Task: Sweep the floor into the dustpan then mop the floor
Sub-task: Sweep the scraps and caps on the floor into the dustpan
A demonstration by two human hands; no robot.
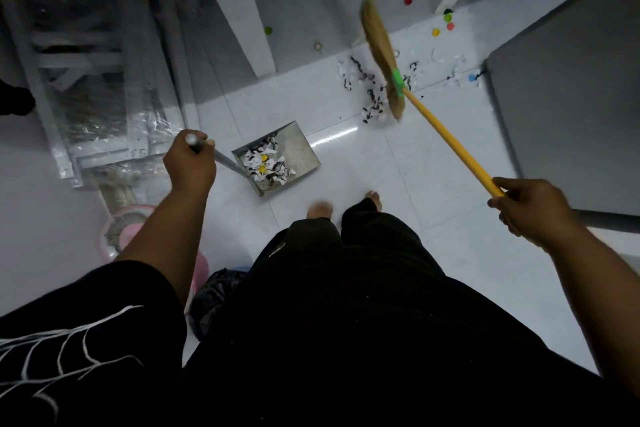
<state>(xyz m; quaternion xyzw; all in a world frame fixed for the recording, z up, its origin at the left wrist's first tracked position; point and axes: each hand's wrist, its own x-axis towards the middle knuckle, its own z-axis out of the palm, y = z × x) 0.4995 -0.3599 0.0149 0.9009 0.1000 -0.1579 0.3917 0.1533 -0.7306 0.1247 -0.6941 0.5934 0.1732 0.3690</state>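
My left hand grips the top of the long grey handle of a metal dustpan, which rests on the white tiled floor and holds paper scraps and yellow caps. My right hand grips the end of a broom's yellow stick. The straw broom head, blurred, is at a scatter of black and white scraps further out. Coloured bottle caps lie beyond the scraps.
Plastic-wrapped white frames lean at the left. A pink bucket and a black bag stand by my left leg. A grey panel closes the right side. My bare feet stand just behind the dustpan.
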